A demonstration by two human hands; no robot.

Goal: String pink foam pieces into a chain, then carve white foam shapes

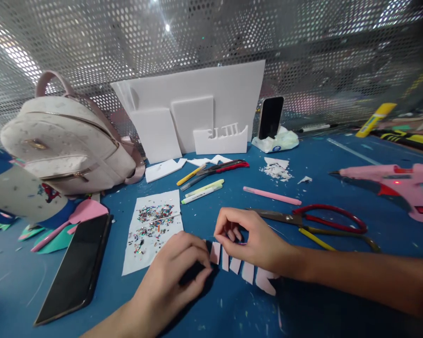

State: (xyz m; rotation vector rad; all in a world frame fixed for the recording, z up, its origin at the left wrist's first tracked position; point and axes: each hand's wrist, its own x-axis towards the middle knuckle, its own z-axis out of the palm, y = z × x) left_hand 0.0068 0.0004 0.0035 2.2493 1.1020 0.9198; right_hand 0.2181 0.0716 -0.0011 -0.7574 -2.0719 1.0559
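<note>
My left hand lies knuckles-up on the blue table, fingers curled down and pressed at the left end of a row of several small pale pink cut-out pieces. My right hand hovers just above the same row, fingertips pinched together on something small that I cannot make out. A white sheet strewn with coloured glitter bits lies just left of my hands.
A black phone lies at the left. Scissors with red and yellow handles, a pink pen, markers, a pink glue gun, a pale backpack, white foam boards and a propped phone surround the hands.
</note>
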